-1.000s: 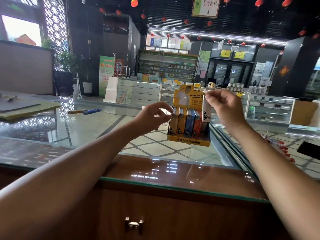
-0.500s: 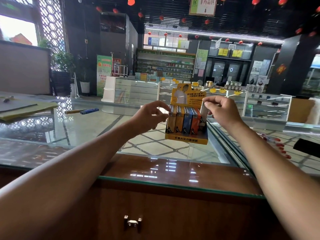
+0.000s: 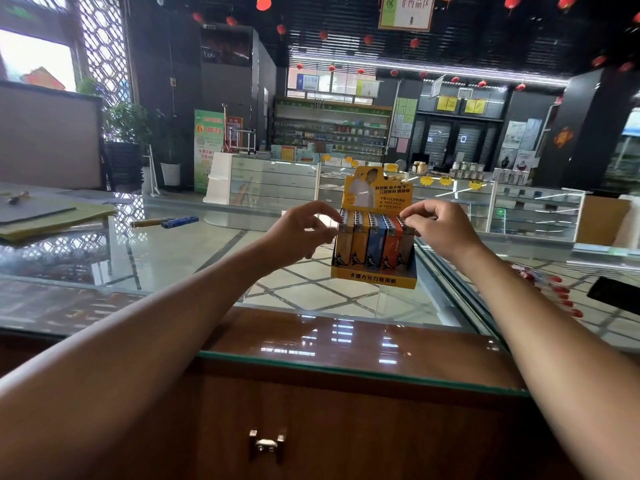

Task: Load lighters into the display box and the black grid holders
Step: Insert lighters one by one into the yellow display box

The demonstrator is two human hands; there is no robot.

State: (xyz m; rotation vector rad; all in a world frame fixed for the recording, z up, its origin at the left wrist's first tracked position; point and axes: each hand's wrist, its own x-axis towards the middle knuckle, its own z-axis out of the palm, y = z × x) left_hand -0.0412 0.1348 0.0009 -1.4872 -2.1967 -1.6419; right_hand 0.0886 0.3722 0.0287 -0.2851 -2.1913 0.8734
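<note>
A yellow display box (image 3: 372,279) stands upright on the glass counter (image 3: 166,258), ahead of me. A row of lighters (image 3: 375,244) in yellow, blue and orange fills its front. At the right end sits a pale grey lighter (image 3: 406,251). My right hand (image 3: 440,230) has its curled fingertips on the top of that lighter. My left hand (image 3: 298,237) pinches the box's upper left corner with thumb and index finger. No black grid holder is in view.
A blue lighter (image 3: 180,221) and a yellow one (image 3: 149,222) lie on the glass at the left, beyond them flat folders (image 3: 52,216). Red-capped items (image 3: 561,292) show under the glass at right, near a black object (image 3: 616,292). A wooden drawer handle (image 3: 266,445) is below me.
My right hand brought the pale lighter down from above the box into the right end of the row. My left hand stayed at the box's left side.
</note>
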